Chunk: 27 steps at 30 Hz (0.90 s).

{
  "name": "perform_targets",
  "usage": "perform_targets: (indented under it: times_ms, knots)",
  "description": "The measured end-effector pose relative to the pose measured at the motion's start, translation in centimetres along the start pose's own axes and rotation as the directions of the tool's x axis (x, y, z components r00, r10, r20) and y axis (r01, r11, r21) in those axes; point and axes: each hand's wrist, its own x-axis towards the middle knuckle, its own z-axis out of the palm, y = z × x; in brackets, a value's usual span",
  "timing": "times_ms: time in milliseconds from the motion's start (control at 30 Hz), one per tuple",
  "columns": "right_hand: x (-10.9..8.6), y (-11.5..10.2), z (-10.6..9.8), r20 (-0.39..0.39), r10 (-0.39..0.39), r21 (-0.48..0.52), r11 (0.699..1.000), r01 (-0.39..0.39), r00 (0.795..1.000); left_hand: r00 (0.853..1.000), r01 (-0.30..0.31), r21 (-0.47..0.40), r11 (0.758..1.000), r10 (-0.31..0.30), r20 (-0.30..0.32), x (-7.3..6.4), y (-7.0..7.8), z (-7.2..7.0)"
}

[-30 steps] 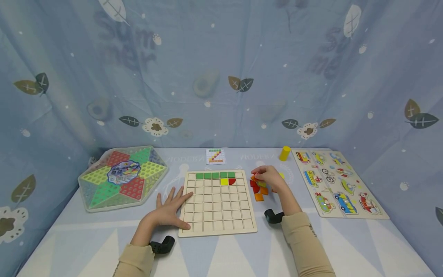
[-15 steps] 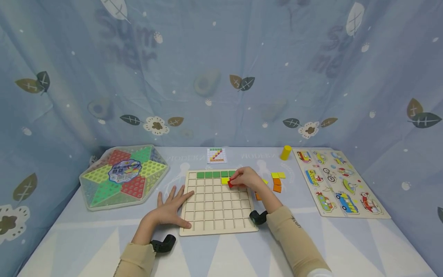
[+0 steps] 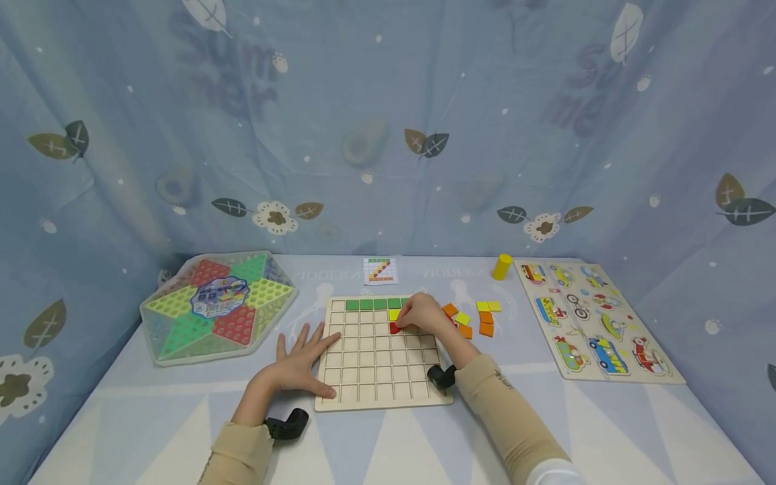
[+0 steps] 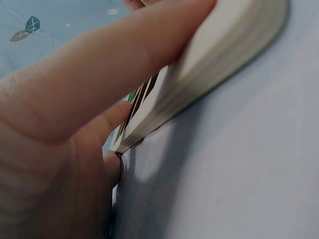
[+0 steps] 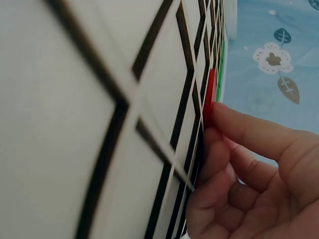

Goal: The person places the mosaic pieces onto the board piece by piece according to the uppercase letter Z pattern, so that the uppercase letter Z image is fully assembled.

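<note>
A wooden grid board (image 3: pixel 376 370) lies on the table. My left hand (image 3: pixel 298 367) has its fingers spread, with fingertips and thumb resting on the board's left edge. In the left wrist view, the thumb (image 4: pixel 114 64) lies along the board's rim. My right hand (image 3: pixel 422 314) pinches a red tile (image 3: pixel 394 329) at a cell just below a yellow tile (image 3: pixel 394 314). The right wrist view shows this red tile (image 5: pixel 210 94) between thumb and finger, against the board. Green tiles (image 3: pixel 366 305) line the top row; my right hand hides cells beside the yellow tile.
Loose orange tiles (image 3: pixel 486 318) and yellow tiles (image 3: pixel 463 318) lie right of the board. A small pattern card (image 3: pixel 380 271) lies behind it. A yellow cylinder (image 3: pixel 502 267) stands near a vehicle puzzle board (image 3: pixel 597 323) at right. A hexagonal game box (image 3: pixel 218 306) lies left.
My right hand has moved left from the loose tiles onto the board, bringing a red tile to the cell below the yellow one. My left hand has stayed in place.
</note>
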Motion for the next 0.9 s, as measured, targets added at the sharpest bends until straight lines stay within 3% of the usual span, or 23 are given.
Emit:
perform_targets:
  times_ms: [233, 433, 600, 900]
  knots:
    - [-0.1, -0.4, 0.0, 0.007, 0.01, 0.005, 1.0, -0.01, 1.0, 1.0, 0.003, 0.01, 1.0, -0.003, -0.005, 0.1, 0.1, -0.1]
    - [-0.6, 0.6, -0.7, -0.006, -0.012, 0.134, 0.991, 0.012, 1.0, 1.0, 0.006, 0.008, 1.0, -0.006, -0.002, 0.0, 0.2, 0.0]
    - [-0.8, 2.5, -2.1, -0.018, 0.058, 0.255, 0.966, -0.052, 0.998, 1.0, 0.009, 0.01, 1.0, -0.009, -0.006, 0.0, 0.2, 0.0]
    - [-1.7, 5.8, -5.0, -0.108, 0.233, 0.263, 0.944, -0.198, 0.967, 1.0, -0.004, 0.006, 1.0, 0.004, -0.005, 0.1, 0.0, 0.0]
